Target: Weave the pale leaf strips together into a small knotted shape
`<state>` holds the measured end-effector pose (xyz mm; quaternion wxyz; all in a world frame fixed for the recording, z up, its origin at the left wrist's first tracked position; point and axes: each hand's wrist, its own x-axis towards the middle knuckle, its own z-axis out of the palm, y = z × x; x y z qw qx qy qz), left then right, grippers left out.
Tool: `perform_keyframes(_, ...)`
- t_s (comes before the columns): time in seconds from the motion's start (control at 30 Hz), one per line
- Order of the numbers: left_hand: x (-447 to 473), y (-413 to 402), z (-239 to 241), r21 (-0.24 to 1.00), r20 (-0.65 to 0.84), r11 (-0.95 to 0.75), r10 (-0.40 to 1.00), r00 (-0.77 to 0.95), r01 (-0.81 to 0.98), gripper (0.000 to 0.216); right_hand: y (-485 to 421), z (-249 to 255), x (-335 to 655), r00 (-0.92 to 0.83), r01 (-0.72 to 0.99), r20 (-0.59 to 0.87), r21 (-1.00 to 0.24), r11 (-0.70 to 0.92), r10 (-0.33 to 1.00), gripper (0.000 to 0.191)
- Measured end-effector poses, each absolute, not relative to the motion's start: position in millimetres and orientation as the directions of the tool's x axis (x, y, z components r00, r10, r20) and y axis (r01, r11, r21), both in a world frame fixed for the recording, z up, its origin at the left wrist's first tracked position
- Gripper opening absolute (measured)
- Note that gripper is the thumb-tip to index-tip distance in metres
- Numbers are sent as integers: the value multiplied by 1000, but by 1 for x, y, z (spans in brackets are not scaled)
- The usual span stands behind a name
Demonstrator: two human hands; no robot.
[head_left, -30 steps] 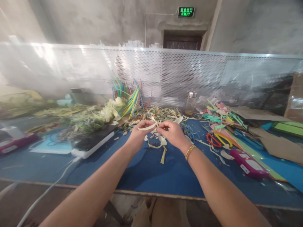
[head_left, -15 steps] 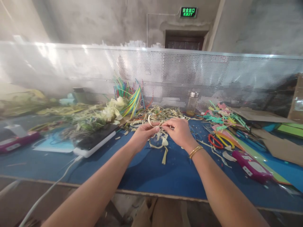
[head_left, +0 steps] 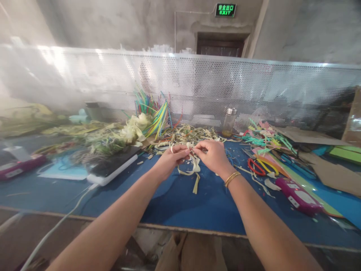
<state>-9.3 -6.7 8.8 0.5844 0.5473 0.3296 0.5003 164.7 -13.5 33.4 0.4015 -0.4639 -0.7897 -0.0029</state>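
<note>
Over the middle of the blue table [head_left: 194, 210], my left hand [head_left: 169, 161] and my right hand [head_left: 212, 155] meet fingertip to fingertip. Both are closed in a pinch on a thin, pale cream strip [head_left: 172, 148], whose curled end rises by the left fingers. Most of the pinched part is hidden by the fingers. Below and between the hands are more cream strips [head_left: 196, 183]; whether they join the held one I cannot tell. Just beyond my fingertips lies a heap of cream and greenish scraps [head_left: 194, 133].
To the left, tangled dry strips [head_left: 104, 141] cover a black-and-white device [head_left: 115, 173]. Coloured pipe-cleaner-like stems [head_left: 158, 113] stand behind. A glass bottle [head_left: 229, 122] is at the back. Scissors [head_left: 258, 167] and a purple power strip [head_left: 299, 197] lie right.
The cream loop that stood above my fingertips has dropped, and a curl now shows at the left fingers. Both hands stay almost in place, still pinching.
</note>
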Motion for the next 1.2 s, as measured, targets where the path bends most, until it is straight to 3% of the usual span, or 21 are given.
perform_keyframes(0.27,-10,-1,4,981,163,-131,960,229,-145,23,-12,31,164,-277,736,608,-364,571,744,16)
perform_keyframes(0.73,-8,-3,4,985,121,-75,942,312,-157,18,-7,32,173,-292,762,611,-316,565,735,15)
perform_keyframes(1.03,-13,-4,11,926,30,86,954,299,-368,18,-5,31,176,-206,758,628,-382,529,750,17)
perform_keyframes(1.2,-13,-4,12,941,42,66,950,309,-331,19,-5,30,175,-223,737,639,-384,556,736,13)
